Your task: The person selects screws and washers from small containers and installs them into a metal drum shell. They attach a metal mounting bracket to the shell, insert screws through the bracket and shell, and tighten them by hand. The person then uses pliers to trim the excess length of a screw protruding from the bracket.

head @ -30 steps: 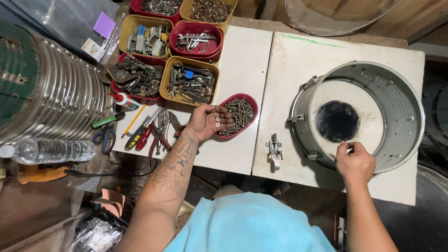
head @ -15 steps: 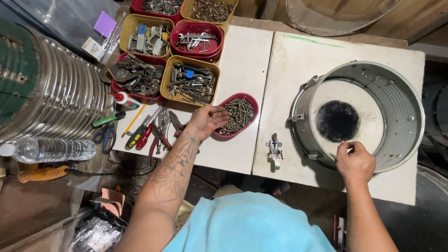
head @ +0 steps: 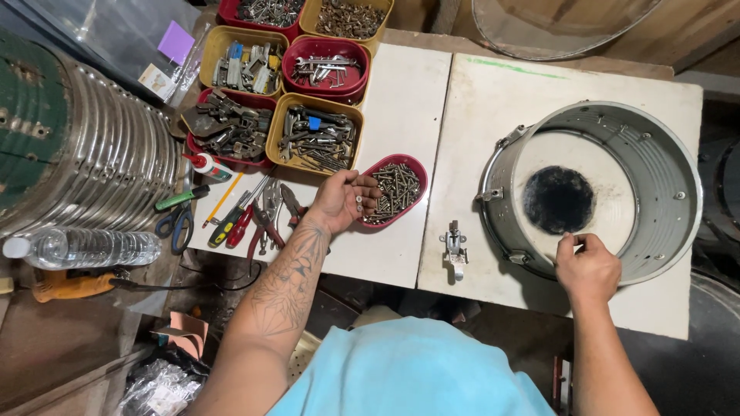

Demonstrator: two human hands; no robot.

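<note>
While left hand (head: 339,202) cups screws (head: 359,202) over red tray (head: 412,165), right hand (head: 587,267) pinches drum rim (head: 539,266).

- Bare white board (head: 401,115) lies open between the red screw tray (head: 395,190) and the metal drum shell (head: 593,189).
- A small metal latch (head: 455,248) interrupts that strip.
- Parts bins (head: 312,139) and pliers (head: 266,219) crowd the left.

A workshop: red and yellow trays (head: 314,137) full of screws, bolts and fittings, pliers (head: 262,219) and screwdrivers loose on a white bench (head: 408,115), a bare metal drum shell (head: 601,189), stacked chrome hoops (head: 100,154).
</note>
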